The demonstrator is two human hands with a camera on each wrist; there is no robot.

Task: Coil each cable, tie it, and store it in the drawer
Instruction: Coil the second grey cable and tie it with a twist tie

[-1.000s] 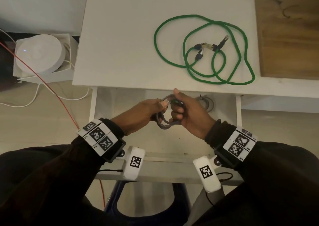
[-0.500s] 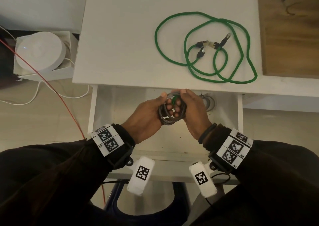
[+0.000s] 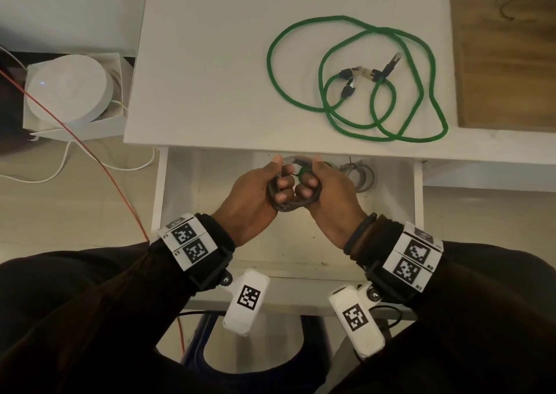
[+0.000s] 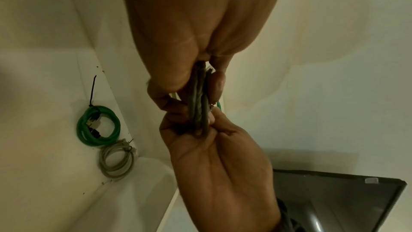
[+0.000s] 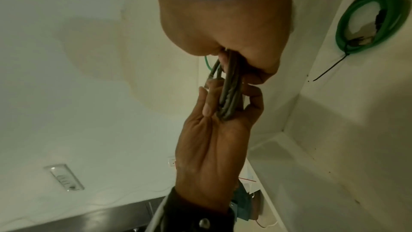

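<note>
The white table point(image 3: 210, 62) carries one loose green cable point(image 3: 355, 71) on its far right; it lies spread out, not yet coiled. Below the table's near edge the open drawer point(image 3: 186, 189) already stores two tied bundles, a green coil point(image 4: 98, 126) and a grey coil point(image 4: 117, 162), against its far wall. You hold the dark grey coil point(image 3: 293, 195) directly above the drawer, judged so it can go straight in once bound. Your left hand point(image 3: 255, 195) and right hand point(image 3: 326, 195) face each other, each gripping one side, which keeps the loops stacked. All fingers are curled tight through and around the loops. A green strand point(image 3: 302, 172), probably the tie, shows at the right fingers point(image 3: 307, 178).
</note>
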